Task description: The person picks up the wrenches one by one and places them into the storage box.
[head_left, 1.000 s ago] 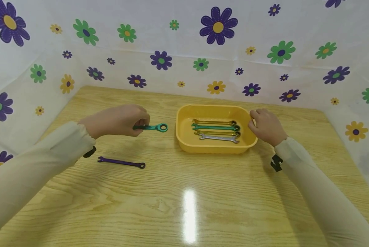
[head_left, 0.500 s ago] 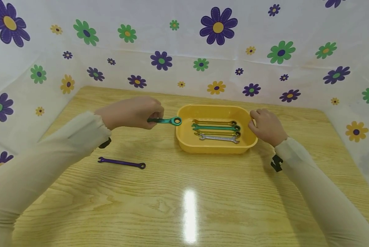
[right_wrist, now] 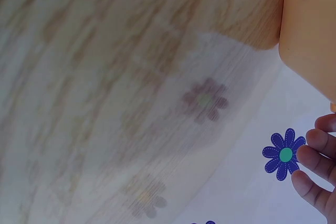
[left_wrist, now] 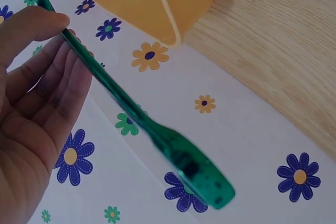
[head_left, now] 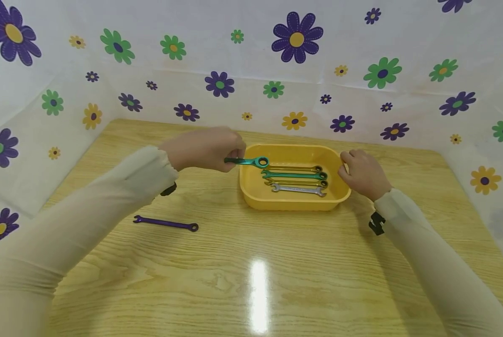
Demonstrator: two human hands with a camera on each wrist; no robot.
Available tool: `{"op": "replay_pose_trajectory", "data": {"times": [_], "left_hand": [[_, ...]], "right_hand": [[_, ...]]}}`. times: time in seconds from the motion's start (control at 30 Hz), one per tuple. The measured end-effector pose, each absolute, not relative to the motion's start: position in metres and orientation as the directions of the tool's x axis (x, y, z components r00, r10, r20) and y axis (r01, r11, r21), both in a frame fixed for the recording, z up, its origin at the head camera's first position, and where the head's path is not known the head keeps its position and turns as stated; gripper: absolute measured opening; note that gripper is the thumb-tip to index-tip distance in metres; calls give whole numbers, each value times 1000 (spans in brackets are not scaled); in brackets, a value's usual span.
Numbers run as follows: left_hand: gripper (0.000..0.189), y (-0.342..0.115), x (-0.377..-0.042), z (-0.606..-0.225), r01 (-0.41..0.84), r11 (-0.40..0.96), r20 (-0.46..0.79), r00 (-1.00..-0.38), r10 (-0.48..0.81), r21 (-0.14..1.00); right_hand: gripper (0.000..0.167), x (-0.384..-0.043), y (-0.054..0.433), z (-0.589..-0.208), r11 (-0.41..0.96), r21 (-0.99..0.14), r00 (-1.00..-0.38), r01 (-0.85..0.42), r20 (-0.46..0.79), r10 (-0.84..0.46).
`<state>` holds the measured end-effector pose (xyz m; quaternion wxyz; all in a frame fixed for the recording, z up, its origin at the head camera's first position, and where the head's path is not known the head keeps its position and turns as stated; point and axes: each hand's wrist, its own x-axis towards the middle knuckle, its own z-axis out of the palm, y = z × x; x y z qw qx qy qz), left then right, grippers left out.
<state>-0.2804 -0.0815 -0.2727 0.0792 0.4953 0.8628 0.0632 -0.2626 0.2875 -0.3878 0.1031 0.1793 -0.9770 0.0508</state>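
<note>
My left hand (head_left: 211,147) pinches a green ratchet wrench (head_left: 251,162) between thumb and fingers, near its left end. In the head view the wrench's ring end shows over the left part of a yellow plastic bin (head_left: 291,205). The left wrist view shows its shaft (left_wrist: 110,85) slanting away from the fingertips. My right hand (head_left: 365,173) grips the bin's right rim with curled fingers. Lying side by side in the bin are two gold wrenches (head_left: 295,182), another green wrench (head_left: 293,175) and a silver wrench (head_left: 299,189).
A purple wrench (head_left: 165,223) lies on the wooden table (head_left: 192,281), left of the bin and nearer me. Behind and at both sides hangs a white cloth (head_left: 251,61) printed with flowers.
My left hand has carried the green wrench to the right, from beside the bin to over its left rim. My right hand and the bin have stayed put.
</note>
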Motion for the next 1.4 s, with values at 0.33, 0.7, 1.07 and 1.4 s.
{"op": "replay_pose_trajectory", "data": {"times": [0.33,0.7,1.07,1.4], "left_hand": [[8,-58,-284,-272,841,504,-102,-494,864,199],[9,-30,-288,-279,840,489,-111,-477,872,235],[6,-7,-290,-287,842,468,-89,-462,882,269],[4,18,-289,-295,857,435,-69,-433,898,278]], "right_hand": [[15,-263,287,-388,934,-64,-919,-350,218,-330],[14,-262,287,-386,942,-66,-929,-329,204,-310],[13,-263,288,-389,938,-59,-920,-342,224,-321],[14,-263,289,-389,938,-52,-918,-343,228,-323]]}}
